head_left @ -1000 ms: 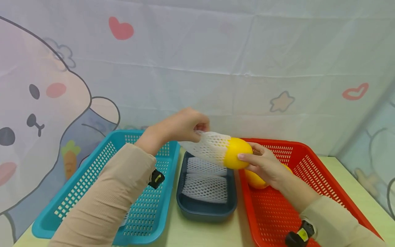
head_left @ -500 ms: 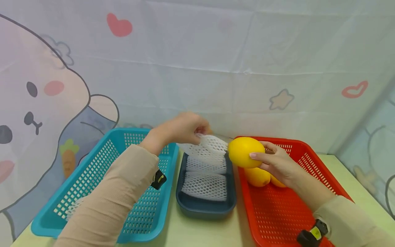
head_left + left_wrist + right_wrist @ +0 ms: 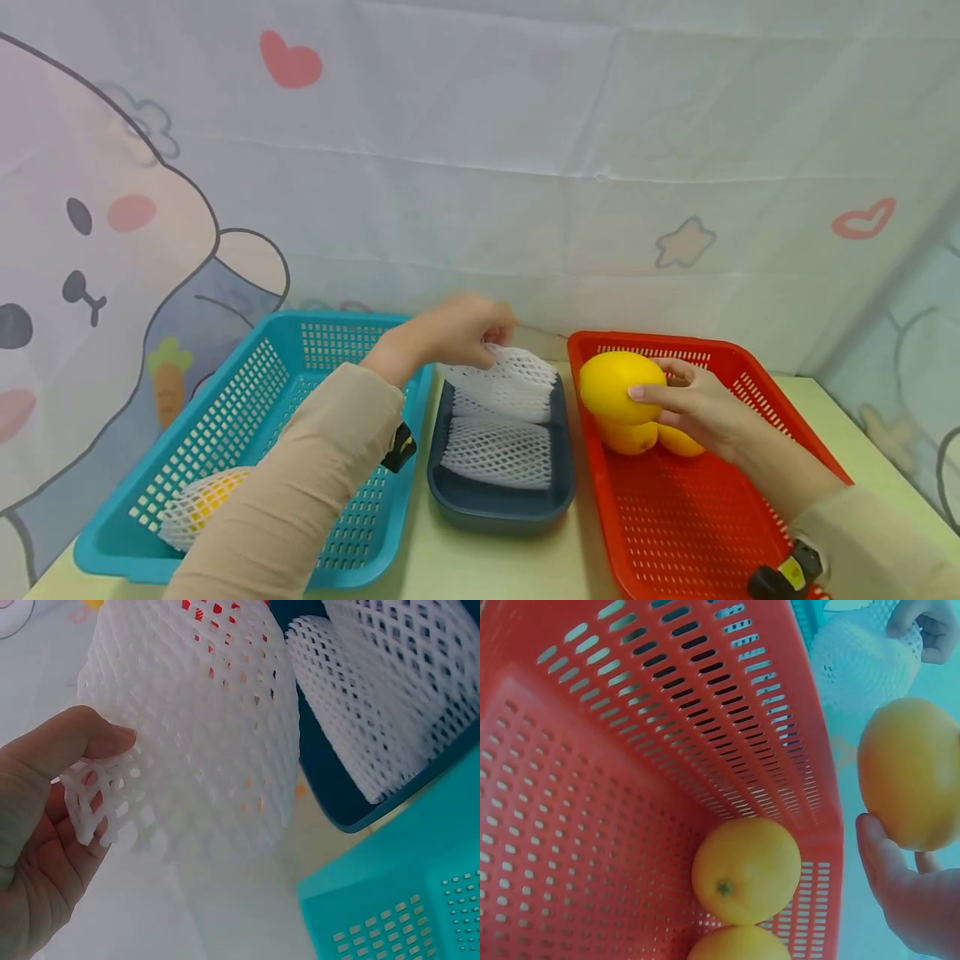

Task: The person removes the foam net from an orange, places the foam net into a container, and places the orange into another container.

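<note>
Fruit (image 3: 617,385) held by right hand (image 3: 705,408) at far-left corner of red basket (image 3: 697,525); left hand (image 3: 468,329) pinches limp foam net (image 3: 521,375) over dark tray (image 3: 498,515). Risk: smooth skin may slip grip; slack net mouth may fold.

Soft, even light on the pale backdrop (image 3: 480,100), left fingers (image 3: 502,317) slightly blurred, cyan cast in right wrist view

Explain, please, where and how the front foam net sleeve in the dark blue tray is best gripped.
Probably by its near edge, pinched from above: the foam net sleeve lies crosswise in the dark blue tray, its ends close to the side walls, another sleeve behind, and bare floor in front.
</note>
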Demonstrator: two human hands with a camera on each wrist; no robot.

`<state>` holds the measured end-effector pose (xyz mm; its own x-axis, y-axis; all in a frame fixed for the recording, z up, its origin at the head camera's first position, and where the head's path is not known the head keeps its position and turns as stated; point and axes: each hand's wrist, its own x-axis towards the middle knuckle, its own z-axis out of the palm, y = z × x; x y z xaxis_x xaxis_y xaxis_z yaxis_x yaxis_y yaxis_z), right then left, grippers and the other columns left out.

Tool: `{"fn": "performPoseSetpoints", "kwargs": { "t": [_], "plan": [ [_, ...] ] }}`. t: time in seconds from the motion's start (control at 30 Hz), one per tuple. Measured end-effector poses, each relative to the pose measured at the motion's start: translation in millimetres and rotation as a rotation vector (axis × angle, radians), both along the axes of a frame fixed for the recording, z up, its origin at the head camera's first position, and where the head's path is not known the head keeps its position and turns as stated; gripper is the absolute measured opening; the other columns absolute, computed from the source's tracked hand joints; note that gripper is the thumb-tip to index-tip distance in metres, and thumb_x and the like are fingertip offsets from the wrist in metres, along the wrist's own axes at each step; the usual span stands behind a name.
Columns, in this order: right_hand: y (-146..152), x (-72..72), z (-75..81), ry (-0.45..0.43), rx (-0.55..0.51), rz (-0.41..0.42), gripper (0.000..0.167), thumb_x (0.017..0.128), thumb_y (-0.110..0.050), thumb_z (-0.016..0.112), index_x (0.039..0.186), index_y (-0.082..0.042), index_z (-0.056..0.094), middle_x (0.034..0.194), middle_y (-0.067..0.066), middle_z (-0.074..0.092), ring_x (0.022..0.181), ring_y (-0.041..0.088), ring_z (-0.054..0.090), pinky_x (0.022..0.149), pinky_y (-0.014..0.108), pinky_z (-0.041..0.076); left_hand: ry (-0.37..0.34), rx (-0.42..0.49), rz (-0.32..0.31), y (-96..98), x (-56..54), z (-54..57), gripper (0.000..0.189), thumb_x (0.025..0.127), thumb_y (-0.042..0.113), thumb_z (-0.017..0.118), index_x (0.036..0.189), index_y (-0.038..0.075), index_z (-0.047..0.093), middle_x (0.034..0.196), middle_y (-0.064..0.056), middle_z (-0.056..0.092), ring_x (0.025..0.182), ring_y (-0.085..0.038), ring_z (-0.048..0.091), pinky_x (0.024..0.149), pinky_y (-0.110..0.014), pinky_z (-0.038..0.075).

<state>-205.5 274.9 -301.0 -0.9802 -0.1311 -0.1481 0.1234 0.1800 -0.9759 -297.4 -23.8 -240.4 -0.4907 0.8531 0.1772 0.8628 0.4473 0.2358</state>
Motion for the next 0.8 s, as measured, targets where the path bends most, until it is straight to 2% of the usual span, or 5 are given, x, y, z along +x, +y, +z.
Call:
{"fn": "performPoseSetpoints", "kwargs": {
  "t": [0.17, 0.33, 0.57, 0.8],
  "plan": [
    [3, 1.6, -2.9, -0.074, 0.052, 0.006, 0.070, 0.088, -0.025, 0.062, 0.139, 0.003, 0.024, 0.123, 0.014, 0.044, 0.099, 0.020, 0.055, 0.087, 0.033, 0.048, -0.049, -0.006, 0.000, -0.6, -2.2, -11.3, 0.017, 0.073, -0.007, 0.054, 0.079, 0.008, 0.057, 0.067, 0.002, 0.043, 0.063, -0.013, 0.034, 0.059, -0.024, 0.030],
    [4, 0.6, -5.4, -0.112, 0.065, 0.028, 0.064, 0.087, -0.026, 0.063, 0.134, 0.002, 0.029, 0.117, 0.011, 0.048, 0.096, 0.020, 0.055, 0.084, 0.031, 0.049, -0.112, -0.055, 0.053, -4.2, -5.9, -23.2, 0.017, 0.073, -0.006, 0.055, 0.080, 0.009, 0.057, 0.070, 0.001, 0.044, 0.063, -0.013, 0.035, 0.059, -0.024, 0.030],
    [10, -1.1, -11.0, -0.156, 0.128, 0.059, 0.064, 0.086, -0.024, 0.063, 0.133, 0.006, 0.030, 0.115, 0.011, 0.050, 0.096, 0.021, 0.054, 0.086, 0.036, 0.049, -0.133, -0.075, 0.060, -6.6, -12.5, -35.9, 0.017, 0.073, -0.007, 0.056, 0.080, 0.009, 0.058, 0.070, 0.001, 0.042, 0.063, -0.013, 0.034, 0.061, -0.025, 0.030],
    [9, -3.9, -17.4, -0.228, 0.142, 0.081, 0.071, 0.085, -0.023, 0.064, 0.136, 0.008, 0.025, 0.116, 0.015, 0.050, 0.092, 0.022, 0.057, 0.086, 0.039, 0.049, -0.110, -0.111, 0.062, -7.7, -14.9, -38.7, 0.019, 0.073, -0.007, 0.057, 0.085, 0.007, 0.061, 0.079, -0.002, 0.053, 0.069, -0.015, 0.039, 0.064, -0.026, 0.034]
  ]
}}
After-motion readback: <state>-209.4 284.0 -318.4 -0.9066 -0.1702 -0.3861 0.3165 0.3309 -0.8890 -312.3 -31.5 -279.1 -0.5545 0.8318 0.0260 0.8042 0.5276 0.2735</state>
